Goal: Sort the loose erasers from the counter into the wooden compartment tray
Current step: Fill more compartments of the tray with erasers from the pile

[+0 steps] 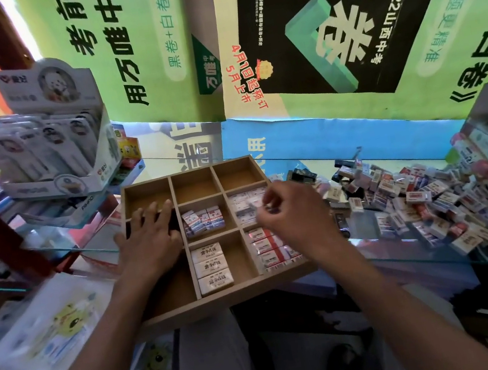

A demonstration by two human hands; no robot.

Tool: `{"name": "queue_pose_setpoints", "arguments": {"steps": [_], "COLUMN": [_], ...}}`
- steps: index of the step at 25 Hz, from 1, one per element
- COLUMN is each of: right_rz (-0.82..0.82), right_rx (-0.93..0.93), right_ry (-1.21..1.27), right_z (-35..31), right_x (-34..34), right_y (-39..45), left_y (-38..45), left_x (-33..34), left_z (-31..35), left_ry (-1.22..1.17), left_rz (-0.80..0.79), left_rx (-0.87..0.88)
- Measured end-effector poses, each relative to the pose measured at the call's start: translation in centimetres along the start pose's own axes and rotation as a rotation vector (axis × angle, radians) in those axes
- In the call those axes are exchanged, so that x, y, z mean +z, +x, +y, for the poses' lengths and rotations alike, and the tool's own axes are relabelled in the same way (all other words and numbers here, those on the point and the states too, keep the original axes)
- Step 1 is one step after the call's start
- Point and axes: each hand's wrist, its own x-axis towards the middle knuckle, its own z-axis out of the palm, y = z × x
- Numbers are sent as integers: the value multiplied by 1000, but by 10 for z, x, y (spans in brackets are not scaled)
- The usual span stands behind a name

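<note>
Left hand (148, 239) lies flat, fingers spread, steadying the wooden tray (223, 299) at the desk's edge; right hand (289, 212) hovers above, fingers curled, contents unclear.

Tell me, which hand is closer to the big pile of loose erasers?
Right. The right hand is over the tray's right side, next to the pile. The left hand rests on the tray's left side, farther away.

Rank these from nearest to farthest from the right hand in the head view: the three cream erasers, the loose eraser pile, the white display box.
1. three cream erasers, lower middle compartment, left of the right hand.
2. loose eraser pile, counter, right.
3. white display box, far left shelf.
</note>
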Motion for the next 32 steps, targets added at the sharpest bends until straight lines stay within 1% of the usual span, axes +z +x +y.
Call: {"name": "queue_pose_setpoints", "arguments": {"steps": [3, 5, 8, 10, 14, 15, 16, 18, 21, 22, 23, 24, 26, 27, 29, 32], "right_rz": [-56, -56, -88, -128, -266, -266, -226, -60, 285, 364, 396, 381, 268, 212, 153, 136], "right_rx": [-126, -125, -103, -118, -174, -194, -214, -215, -93, -20, 71, 172, 357, 415, 420, 393], "right_ry": [-144, -231, -330, -302, -266, -254, -218, -104, -32, -57, -113, -204, -422, -508, -599, -627], "right_z": [-38, -47, -46, -44, -41, -39, -34, -17, 34, 56, 80, 102, 137, 149, 161, 163], "right_x": [54, 80, 96, 99, 93, 91, 88, 77, 44, 29, 15, 0, -22, -28, -30, -24], "right_y": [26, 41, 49, 46, 43, 41, 38, 27, 6, 1, -5, -11, -25, -32, -44, -50], "left_y": [-1, 0, -1, -1, 0, 0, 0, 0, -1, 0, 0, 0, -1, -1, -2, -4], "left_x": [-1, -1, -1, 0, 0, 0, 0, 1, 2, 1, 0, 0, -1, -1, -2, -3], "left_z": [-1, -2, -2, -3, -3, -4, -5, -7, -6, -6, -5, -5, -4, -3, -1, 0], "left_ry": [2, 8, 23, 25, 22, 22, 20, 9, 10, 6, 2, 0, 0, 0, -2, 15], "left_rz": [4, 3, 11, 15, 26, 31, 33, 29, 28, 25, 21, 18, 13, 11, 12, 16], "left_rx": [6, 10, 10, 11, 27, 28, 27, 26, 22, 20, 20, 17, 11, 7, 0, 4]}}
